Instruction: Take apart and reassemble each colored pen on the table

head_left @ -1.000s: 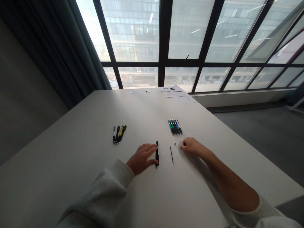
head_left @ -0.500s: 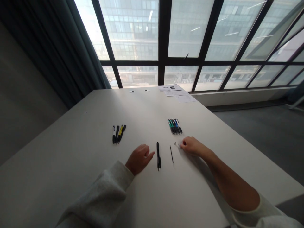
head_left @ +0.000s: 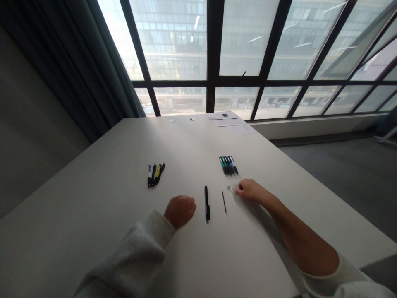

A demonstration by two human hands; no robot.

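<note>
My left hand (head_left: 180, 211) rests on the table as a closed fist, left of a black pen (head_left: 206, 205), not touching it. Right of that pen lies a thin dark refill (head_left: 223, 201). My right hand (head_left: 248, 191) is closed, its fingertips beside a tiny light-coloured piece (head_left: 228, 188); what they pinch, if anything, is too small to make out. Beyond it, several green, black, blue and white pens (head_left: 228, 165) lie side by side. Several more pens, one of them yellow (head_left: 157, 173), lie in a group at the left.
The white table (head_left: 173, 145) stretches toward the windows. Printed papers (head_left: 228, 120) lie at its far right corner. Two small white ovals with dark centres (head_left: 192, 119) are near the far edge. A dark curtain (head_left: 102, 74) hangs at the left.
My left hand has curled its thumb and fingers into a fist, drawing back slightly from the black pen. My right hand has barely moved.
</note>
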